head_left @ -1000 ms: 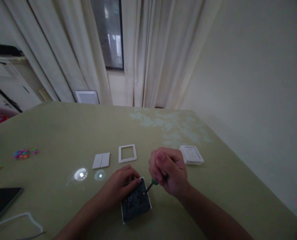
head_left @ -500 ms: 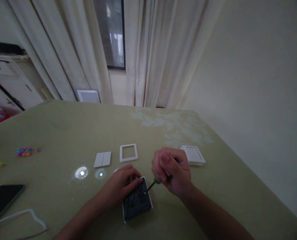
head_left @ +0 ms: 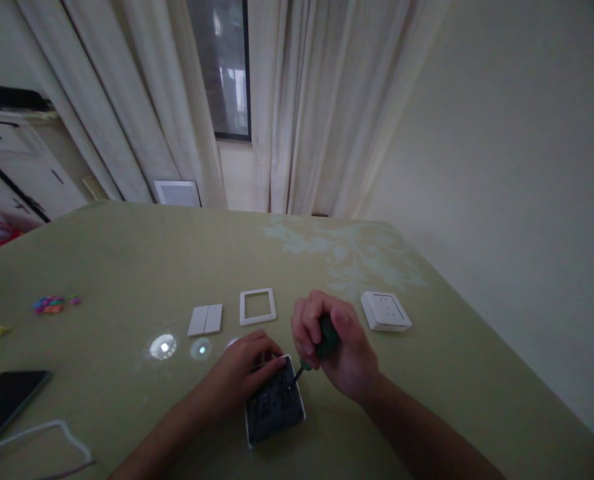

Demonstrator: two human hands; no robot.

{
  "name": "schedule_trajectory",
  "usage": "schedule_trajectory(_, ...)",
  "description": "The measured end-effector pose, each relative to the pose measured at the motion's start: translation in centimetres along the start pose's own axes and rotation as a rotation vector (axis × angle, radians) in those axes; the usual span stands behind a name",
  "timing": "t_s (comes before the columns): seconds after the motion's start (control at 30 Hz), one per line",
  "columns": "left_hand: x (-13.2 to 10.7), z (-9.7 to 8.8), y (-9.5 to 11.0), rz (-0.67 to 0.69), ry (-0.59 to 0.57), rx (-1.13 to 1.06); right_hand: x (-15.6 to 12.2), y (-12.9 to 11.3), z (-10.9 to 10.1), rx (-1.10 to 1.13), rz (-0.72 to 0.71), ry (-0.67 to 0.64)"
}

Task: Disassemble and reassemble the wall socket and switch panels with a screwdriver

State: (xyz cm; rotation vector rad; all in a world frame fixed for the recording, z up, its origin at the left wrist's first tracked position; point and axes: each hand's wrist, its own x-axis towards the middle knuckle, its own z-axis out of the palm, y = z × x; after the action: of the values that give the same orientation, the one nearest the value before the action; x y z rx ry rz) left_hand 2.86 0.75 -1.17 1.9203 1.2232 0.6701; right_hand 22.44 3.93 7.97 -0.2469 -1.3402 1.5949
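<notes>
My right hand [head_left: 334, 343] is wrapped round the green handle of a screwdriver [head_left: 329, 337]. The screwdriver slants down to the left, and its tip meets the dark inner side of a wall switch body [head_left: 277, 403] with a white rim. Whether a screw sits under the tip I cannot make out. My left hand [head_left: 254, 363] grips the upper left edge of the switch body, thumb along its top, holding it on the table. Beyond lie a white square frame [head_left: 244, 308] and a pair of white switch rockers [head_left: 205, 320].
A white socket box [head_left: 385, 311] stands at the right on the green tablecloth [head_left: 177, 260]. At the left are a dark phone [head_left: 9, 400], a white cable [head_left: 51, 425] and a small heap of colourful bits [head_left: 50, 305]. A wall [head_left: 517, 200] borders the table's right side.
My right hand has turned about the screwdriver and its fingers have loosened, so more of the green handle shows. The tip stays at the same spot; my left hand has hardly moved.
</notes>
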Motion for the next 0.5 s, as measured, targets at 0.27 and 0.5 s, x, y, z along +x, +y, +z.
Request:
schedule_trajectory(0.27, 0.1, 0.4, -0.8, 0.048, 0.059, -0.04, 0.5, -3.0, -1.1, -1.102, -0.493, -0.297)
schedule_trajectory(0.5, 0.1, 0.4, -0.8, 0.045, 0.031, 0.018, 0.5, -5.0, -1.2, -1.231, -0.326, -0.509)
